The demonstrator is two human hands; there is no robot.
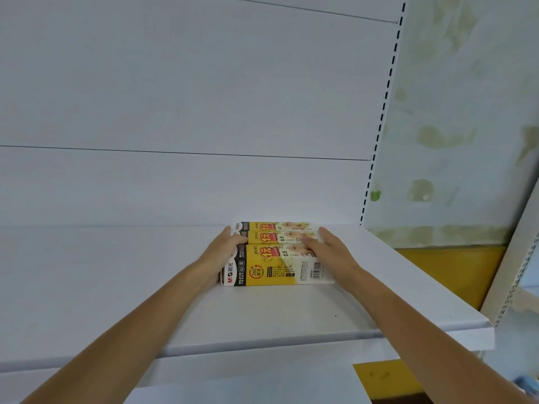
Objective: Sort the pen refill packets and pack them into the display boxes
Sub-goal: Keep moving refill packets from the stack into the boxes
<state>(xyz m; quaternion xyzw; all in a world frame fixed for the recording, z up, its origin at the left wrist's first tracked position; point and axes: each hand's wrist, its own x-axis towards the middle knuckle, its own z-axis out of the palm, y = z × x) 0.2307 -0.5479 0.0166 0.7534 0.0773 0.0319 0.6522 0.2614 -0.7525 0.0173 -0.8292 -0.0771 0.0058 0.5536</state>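
Observation:
Three yellow, white and black pen refill display boxes lie side by side on a white shelf, long sides touching. The nearest box shows its printed side; the middle box and the far box sit behind it against the back panel. My left hand holds the boxes' left ends, fingers curled over the black end of the middle box. My right hand lies on the right ends with straight fingers pressing on the tops. The boxes are closed, so no packets show.
A white back panel rises behind the shelf. A slotted upright stands at the right, with a stained wall and a yellow band beyond the shelf's right edge. The shelf's front lip runs across below my arms.

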